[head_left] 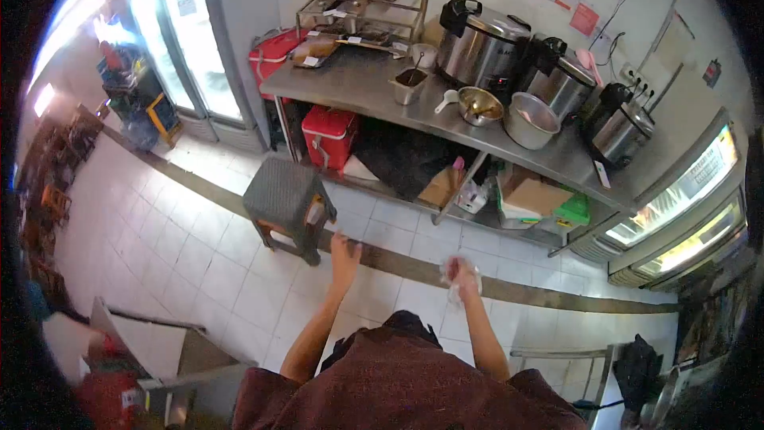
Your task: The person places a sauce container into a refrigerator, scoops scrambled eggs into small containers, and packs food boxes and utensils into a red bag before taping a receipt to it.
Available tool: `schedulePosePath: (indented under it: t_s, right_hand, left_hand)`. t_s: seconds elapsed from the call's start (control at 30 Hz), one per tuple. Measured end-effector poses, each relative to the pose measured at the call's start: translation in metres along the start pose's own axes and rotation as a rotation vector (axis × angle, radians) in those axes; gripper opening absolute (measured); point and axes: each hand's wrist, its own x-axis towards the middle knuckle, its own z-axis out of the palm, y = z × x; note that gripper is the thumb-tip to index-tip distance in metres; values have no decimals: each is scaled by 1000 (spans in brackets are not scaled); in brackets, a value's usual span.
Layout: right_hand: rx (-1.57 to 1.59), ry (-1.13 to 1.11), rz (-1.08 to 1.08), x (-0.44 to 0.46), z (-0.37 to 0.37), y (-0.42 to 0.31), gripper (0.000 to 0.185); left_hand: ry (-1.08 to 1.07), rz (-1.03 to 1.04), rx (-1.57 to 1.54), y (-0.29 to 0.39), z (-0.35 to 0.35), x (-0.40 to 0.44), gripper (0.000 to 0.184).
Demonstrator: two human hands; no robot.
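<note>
My left hand (pixel 344 255) is held out over the tiled floor, with its fingers apart and nothing in it. It is nearest to a dark grey plastic stool (pixel 285 195), just to its left. My right hand (pixel 463 274) is closed around a crumpled clear plastic bag (pixel 455 295), which bunches about the fingers and hides part of them. Something reddish shows at the fingers, but I cannot tell whether it is in the bag. Both hands are well in front of the steel table (pixel 350 84) and touch nothing on it.
On the table stand large steel cookers (pixel 483 48), a deep pot (pixel 532 121), a metal bowl (pixel 480 106) and a tiered rack (pixel 362 8). Red cooler bags (pixel 329 137) and boxes (pixel 535 191) sit beneath. Lit fridges (pixel 191 32) stand at left, and a display cooler (pixel 676 199) at right.
</note>
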Motion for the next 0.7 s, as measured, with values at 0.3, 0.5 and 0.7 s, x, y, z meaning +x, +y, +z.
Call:
schedulePosePath:
  t_s: [0.3,0.5,0.7]
  right_hand:
    - [-42,-62,-485,367,181,-141,33]
    - [-882,406,-882,572,207,-172,36]
    - [-178,166,186,587,230,-198,43]
  left_hand:
    - [-39,140,107,-30,190,280,67]
    - [71,30,68,-27,277,419,87]
    - [136,-133,-153,-32,301,473,71]
